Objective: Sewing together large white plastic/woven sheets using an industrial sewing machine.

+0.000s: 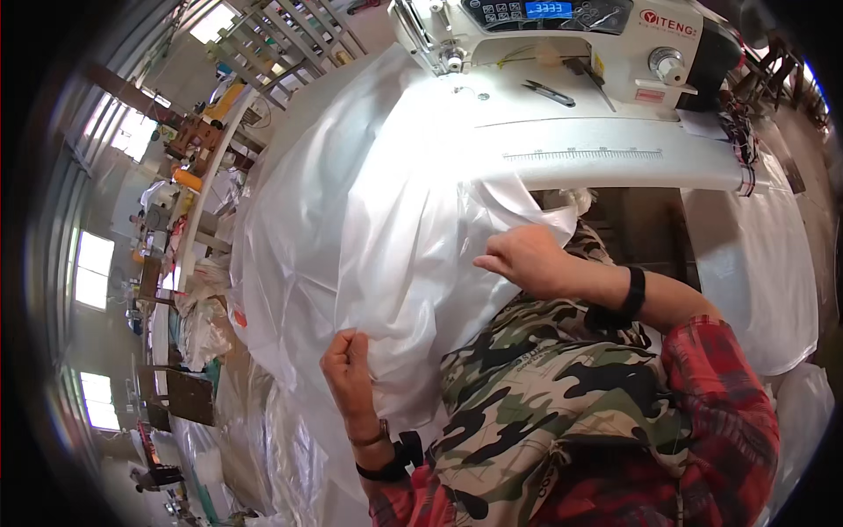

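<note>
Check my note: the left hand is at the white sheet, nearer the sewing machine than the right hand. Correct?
Not quite: the head view shows the right hand nearer the sewing machine; the left hand is indeed at the white sheet.

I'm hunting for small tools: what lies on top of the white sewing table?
The table holds dark snips and a slim dark-handled tool; white sheeting lies over its left part. What the sheeting covers can't be seen.
</note>
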Tool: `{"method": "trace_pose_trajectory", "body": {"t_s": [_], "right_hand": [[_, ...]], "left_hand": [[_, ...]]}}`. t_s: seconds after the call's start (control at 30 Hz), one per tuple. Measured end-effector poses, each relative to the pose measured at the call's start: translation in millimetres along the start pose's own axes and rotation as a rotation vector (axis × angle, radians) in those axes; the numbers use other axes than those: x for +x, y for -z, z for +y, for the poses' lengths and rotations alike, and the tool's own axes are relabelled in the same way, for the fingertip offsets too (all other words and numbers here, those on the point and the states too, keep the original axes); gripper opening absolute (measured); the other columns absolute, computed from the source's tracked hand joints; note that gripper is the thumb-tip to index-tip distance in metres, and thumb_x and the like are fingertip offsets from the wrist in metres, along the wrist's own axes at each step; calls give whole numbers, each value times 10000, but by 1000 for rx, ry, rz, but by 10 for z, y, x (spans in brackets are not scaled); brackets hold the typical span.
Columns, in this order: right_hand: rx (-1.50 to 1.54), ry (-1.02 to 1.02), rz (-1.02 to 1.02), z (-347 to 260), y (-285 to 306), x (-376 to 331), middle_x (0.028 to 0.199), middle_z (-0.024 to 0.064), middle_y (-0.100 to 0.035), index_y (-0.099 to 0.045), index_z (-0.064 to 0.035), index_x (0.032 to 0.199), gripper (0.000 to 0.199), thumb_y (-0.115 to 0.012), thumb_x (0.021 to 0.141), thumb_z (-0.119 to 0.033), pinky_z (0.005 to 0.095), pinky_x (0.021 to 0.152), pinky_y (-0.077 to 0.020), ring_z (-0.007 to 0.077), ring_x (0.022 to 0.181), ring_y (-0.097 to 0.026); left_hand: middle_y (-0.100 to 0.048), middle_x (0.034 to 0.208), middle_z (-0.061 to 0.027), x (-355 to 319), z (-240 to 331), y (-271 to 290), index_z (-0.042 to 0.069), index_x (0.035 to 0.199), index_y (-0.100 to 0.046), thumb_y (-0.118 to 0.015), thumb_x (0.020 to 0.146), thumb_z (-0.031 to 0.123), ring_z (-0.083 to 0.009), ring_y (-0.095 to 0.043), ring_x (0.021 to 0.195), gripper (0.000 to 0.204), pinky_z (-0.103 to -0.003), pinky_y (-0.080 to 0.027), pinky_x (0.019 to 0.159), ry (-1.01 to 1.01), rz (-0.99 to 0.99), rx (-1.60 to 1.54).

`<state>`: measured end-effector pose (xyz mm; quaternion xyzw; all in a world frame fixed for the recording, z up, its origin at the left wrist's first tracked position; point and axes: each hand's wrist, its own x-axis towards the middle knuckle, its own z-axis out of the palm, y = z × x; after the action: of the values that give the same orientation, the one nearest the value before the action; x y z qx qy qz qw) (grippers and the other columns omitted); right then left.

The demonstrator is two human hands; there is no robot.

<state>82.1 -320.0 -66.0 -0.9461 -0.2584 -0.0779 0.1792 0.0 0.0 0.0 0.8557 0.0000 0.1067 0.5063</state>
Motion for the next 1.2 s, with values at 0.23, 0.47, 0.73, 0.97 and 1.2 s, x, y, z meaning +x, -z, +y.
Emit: {"method": "trace_pose_trajectory", "body": {"t_s": [0.23, 0.47, 0.73, 0.97, 1.2], "right_hand": [[1462, -675, 107, 8, -301, 106, 760, 25, -656, -667, -51, 839, 376, -663, 919, -418, 283, 804, -515, 110, 808, -625], [1150, -471, -413, 207, -5, -314, 798, 74, -696, -653, -21, 882, 302, -634, 942, -317, 364, 696, -509, 183, 742, -669], [575, -182, 430, -146, 443, -80, 850, 160, -676, -610, 36, 1067, 316, -639, 930, -247, 343, 694, -530, 271, 773, -677], [1587, -637, 170, -436, 401, 598, 1030, 98, -639, -515, 11, 1262, 464, -677, 922, -259, 317, 772, -548, 182, 859, -638], [1737, -614, -356, -949, -89, 289, 1067, 122, -684, -592, -3, 1215, 359, -587, 945, -241, 343, 759, -553, 219, 964, -667]], "left_hand": [[-581, 773, 52, 237, -9, 59, 29, 832, -620, -611, 977, 131, -34, -479, 696, 178, -179, -394, 658, -4, 56, -290], [-631, 793, 21, 306, -75, 131, 13, 860, -640, -622, 968, 131, -60, -557, 735, 162, -199, -459, 698, 208, 60, -595], [-688, 897, -39, 295, 277, 122, 20, 956, -643, -621, 970, 153, -91, -633, 789, 135, -215, -523, 751, 327, 98, -737], [-672, 866, -18, 240, 382, 77, 21, 927, -628, -621, 974, 173, -69, -603, 746, 159, -210, -503, 709, 231, 46, -708], [-646, 805, 11, 217, -134, 171, 9, 895, -619, -624, 961, 106, -34, -553, 707, 117, -188, -450, 659, 193, -39, -568]]}}
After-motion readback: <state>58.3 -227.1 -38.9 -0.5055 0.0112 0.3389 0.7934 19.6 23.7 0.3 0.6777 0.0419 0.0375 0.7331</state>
